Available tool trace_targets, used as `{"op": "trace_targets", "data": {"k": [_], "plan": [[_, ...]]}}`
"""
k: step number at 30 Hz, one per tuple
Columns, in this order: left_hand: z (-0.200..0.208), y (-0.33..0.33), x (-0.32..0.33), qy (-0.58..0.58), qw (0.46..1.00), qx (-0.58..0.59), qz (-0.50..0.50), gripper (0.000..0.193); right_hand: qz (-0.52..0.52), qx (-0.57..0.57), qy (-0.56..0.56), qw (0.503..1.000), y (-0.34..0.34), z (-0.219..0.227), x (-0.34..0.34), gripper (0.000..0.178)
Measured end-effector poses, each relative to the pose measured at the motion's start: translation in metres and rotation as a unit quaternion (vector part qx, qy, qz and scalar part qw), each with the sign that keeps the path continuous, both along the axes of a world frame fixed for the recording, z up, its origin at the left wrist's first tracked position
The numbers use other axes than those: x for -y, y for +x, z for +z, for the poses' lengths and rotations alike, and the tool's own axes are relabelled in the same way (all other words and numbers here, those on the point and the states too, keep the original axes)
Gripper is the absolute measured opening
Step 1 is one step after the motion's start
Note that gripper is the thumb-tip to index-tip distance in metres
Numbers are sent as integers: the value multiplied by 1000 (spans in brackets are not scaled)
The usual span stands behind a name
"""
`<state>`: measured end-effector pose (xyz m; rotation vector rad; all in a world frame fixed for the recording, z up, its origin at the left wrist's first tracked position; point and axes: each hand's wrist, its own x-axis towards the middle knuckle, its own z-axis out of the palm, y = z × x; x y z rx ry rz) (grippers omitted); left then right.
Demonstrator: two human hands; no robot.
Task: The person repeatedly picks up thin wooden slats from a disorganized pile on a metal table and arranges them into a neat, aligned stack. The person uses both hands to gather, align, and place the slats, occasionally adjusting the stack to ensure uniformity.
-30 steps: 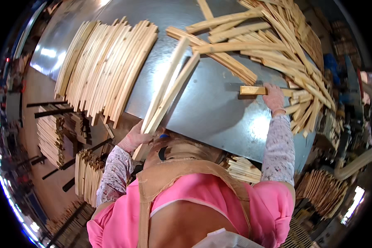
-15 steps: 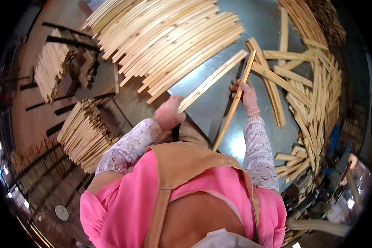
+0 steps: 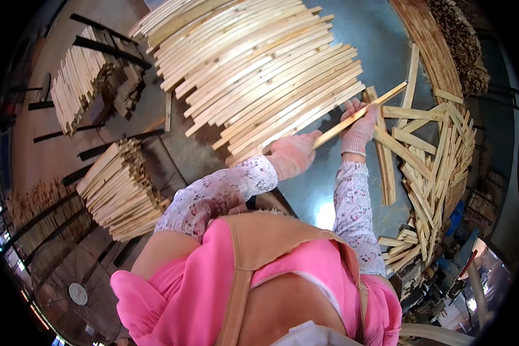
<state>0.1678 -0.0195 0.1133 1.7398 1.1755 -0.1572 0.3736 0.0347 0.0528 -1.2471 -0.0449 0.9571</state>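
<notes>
Both my hands wear pink knit gloves and hold one long pale wooden slat (image 3: 380,101) over a grey metal table (image 3: 380,34). My left hand (image 3: 291,153) grips its near end. My right hand (image 3: 358,128) holds it further along, fingers curled around it. The slat lies just off the right edge of a big neat stack of slats (image 3: 254,63), angled the same way as them. My forearms in flowered sleeves come up from below.
A loose jumble of slats (image 3: 438,155) lies on the table's right side. Bundles of stacked slats (image 3: 121,190) and another pile (image 3: 78,81) stand on the floor at left. A floor fan (image 3: 69,288) sits at lower left, and machinery at lower right.
My right hand left the loose pile and joined the left on the slat. Both carried it across to the edge of the neat stack, and my view swung left.
</notes>
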Motion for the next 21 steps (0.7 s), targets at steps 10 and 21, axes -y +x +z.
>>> {"op": "trace_targets", "data": {"k": [10, 21], "plan": [[-109, -300, -255, 461, 868, -146, 113, 54, 434, 302, -311, 790, -63, 12, 41, 93], [-123, -98, -103, 406, 900, 157, 36, 64, 296, 652, -435, 546, 240, -23, 167, 92]]}}
